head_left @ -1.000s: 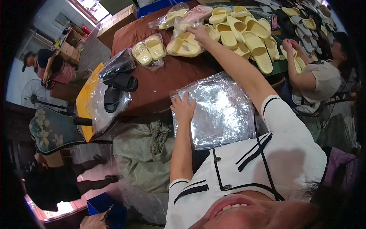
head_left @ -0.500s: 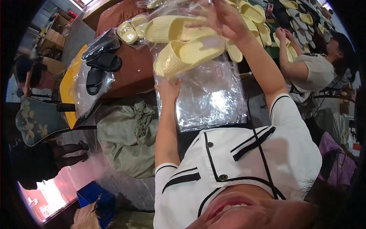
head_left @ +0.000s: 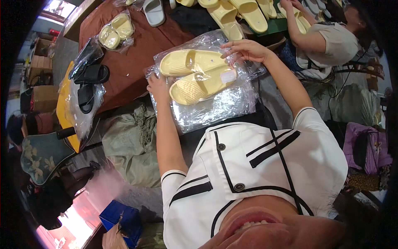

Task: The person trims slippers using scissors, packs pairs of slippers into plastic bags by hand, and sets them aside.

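Note:
A pair of pale yellow slide slippers [head_left: 199, 79] lies side by side, toes to the left, in a clear plastic bag [head_left: 219, 110] in front of me. A pale label sticks to the nearer slipper's heel. At the bag's left edge, by the toes, my left hand [head_left: 158, 88] has its fingers closed on the film. My right hand [head_left: 248, 52] is at the heel end on the right. Its fingers are stretched out and apart, over the bag's film. Crumpled film spreads past the heels beneath that hand.
A bagged yellow pair [head_left: 116, 31] and a grey slipper [head_left: 154, 11] lie on the brown cloth [head_left: 137, 54]. Black slippers [head_left: 92, 74] lie at the left, by a yellow panel [head_left: 66, 103]. Several loose yellow slippers [head_left: 248, 14] are at the back. A co-worker [head_left: 323, 43] sits at right.
The yellow slippers, held up by my right hand before, now lie lower in the clear bag. My right hand has come down with its fingers apart. The whole view has shifted.

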Available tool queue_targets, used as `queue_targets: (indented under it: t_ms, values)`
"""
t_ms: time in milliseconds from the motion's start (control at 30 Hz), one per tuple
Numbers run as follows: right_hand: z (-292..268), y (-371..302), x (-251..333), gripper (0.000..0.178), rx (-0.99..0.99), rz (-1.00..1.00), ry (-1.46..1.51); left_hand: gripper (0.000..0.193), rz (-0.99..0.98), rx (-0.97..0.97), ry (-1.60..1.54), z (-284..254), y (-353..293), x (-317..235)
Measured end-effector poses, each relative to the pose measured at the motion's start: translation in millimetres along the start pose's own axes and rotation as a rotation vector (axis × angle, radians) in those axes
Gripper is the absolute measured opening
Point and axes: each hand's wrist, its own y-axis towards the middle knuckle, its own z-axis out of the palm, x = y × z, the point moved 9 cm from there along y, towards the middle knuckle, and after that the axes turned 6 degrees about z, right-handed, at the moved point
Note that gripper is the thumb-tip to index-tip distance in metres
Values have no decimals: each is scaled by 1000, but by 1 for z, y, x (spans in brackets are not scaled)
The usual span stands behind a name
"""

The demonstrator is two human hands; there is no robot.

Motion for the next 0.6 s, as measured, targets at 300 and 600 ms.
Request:
queue_targets:
  t_ms: [300, 600]
  values:
    - [1, 23, 3, 57, -174, -396, -786, 48, -10, -125, -13, -2, 2, 23]
    - [1, 30, -36, 73, -181, -136, -932, 39, -211, -115, -698, -75, -8, 20]
